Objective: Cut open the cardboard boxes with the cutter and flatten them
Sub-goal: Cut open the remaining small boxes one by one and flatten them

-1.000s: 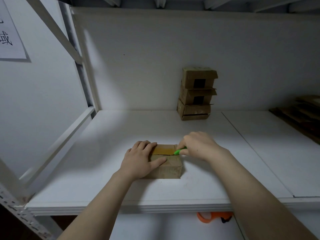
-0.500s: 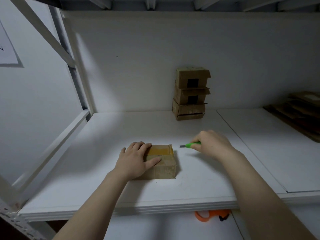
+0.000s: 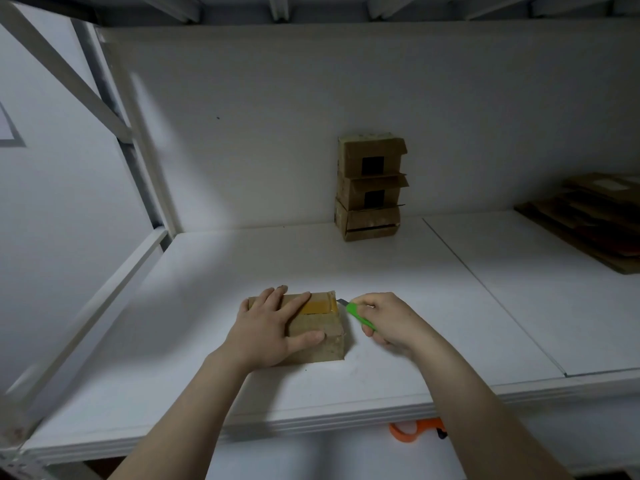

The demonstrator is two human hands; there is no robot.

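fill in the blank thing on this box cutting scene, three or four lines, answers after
1. The left hand presses flat on the cardboard box, while the right hand grips a cutter with a ____ handle.
2. The stack at the back holds ____ boxes.
3. The cutter's blade points at the box's ____ side.
4. The tool below the front edge of the shelf is ____ in colour.

Missing words: green; three; right; orange

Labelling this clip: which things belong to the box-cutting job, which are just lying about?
Job: box under left hand; green cutter in right hand; stacked boxes; flat cardboard pile.
Lying about: orange object below shelf; paper on wall.
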